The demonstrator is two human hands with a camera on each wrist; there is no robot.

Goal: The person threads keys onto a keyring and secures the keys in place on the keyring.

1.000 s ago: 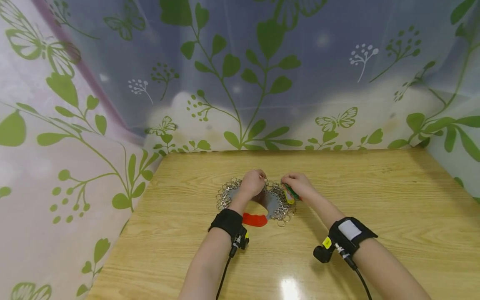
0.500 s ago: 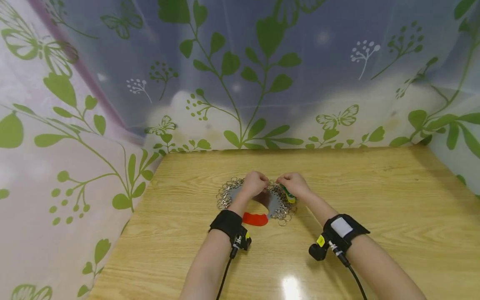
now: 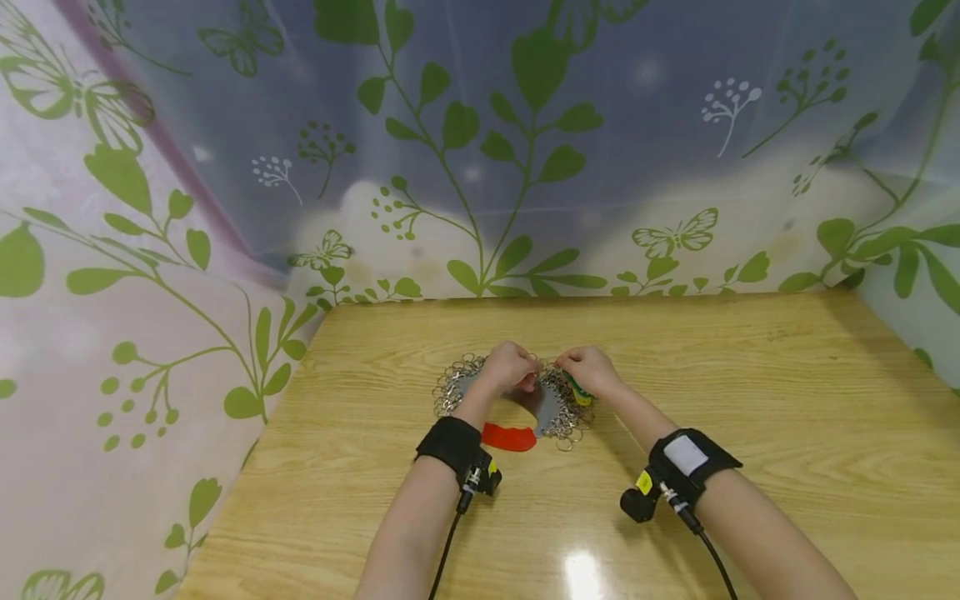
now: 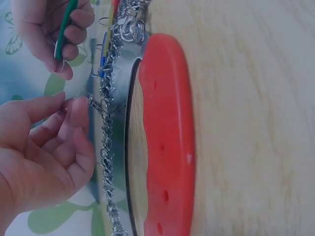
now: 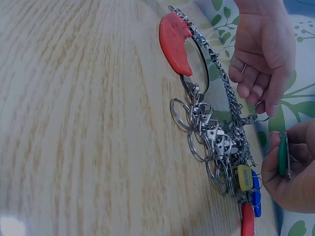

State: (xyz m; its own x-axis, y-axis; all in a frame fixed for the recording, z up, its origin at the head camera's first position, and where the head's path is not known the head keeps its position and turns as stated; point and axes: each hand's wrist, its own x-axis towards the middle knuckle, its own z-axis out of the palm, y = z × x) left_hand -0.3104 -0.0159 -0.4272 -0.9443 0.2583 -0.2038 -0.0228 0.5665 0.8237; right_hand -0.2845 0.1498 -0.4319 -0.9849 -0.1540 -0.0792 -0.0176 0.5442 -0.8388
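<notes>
A large key ring lies on the table: a flat metal plate (image 3: pixel 542 400) with a red grip (image 3: pixel 510 437) and many snap clips and split rings around its outer edge. At its far side my left hand (image 3: pixel 507 367) pinches a split ring (image 5: pixel 262 117), whose clip (image 5: pixel 247 119) hangs on the plate's edge. My right hand (image 3: pixel 590 369) is just to the right, gripping a green key tag (image 5: pixel 283 155) between thumb and fingers. Beside it, yellow (image 5: pixel 244 177), blue (image 5: pixel 256 194) and red (image 5: pixel 247 220) key tags hang from the ring's clips.
The wooden table (image 3: pixel 750 400) extends to both sides of the key ring. Patterned cloth (image 3: pixel 480 167) with leaves and butterflies stands behind it and at the sides. Each wrist wears a black strap with a camera and cable.
My right hand has moved slightly left with the green key tag, closer to the left hand. The left hand has shifted only a little at the far edge of the key ring.
</notes>
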